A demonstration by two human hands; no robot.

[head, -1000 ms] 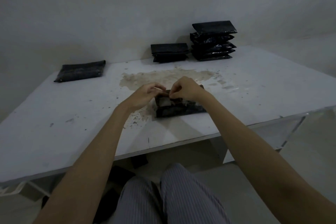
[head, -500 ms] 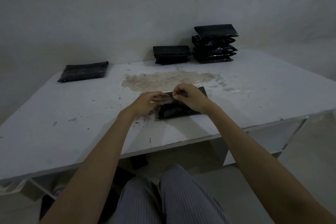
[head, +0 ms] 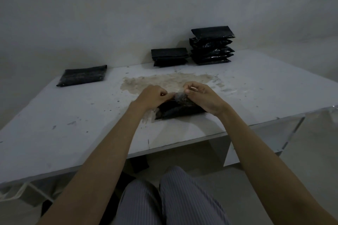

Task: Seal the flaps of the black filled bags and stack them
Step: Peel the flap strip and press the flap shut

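Black filled bag lies flat on the white table near its front edge, between both hands, its upper flap lifted and glossy. Left hand has fingers curled, pinching the flap's left end; right hand is curled too, pinching the right end, heel resting on the bag. Bag looks soft, plump with loose fill, slick thin film, likely fairly light; body would sag if lifted by one corner, so best held at the flap edge for sealing and by both short sides for carrying. Behind it a brown stain. Further back: low stack, taller stack just beside it, by the wall. Single bag far left, well apart.
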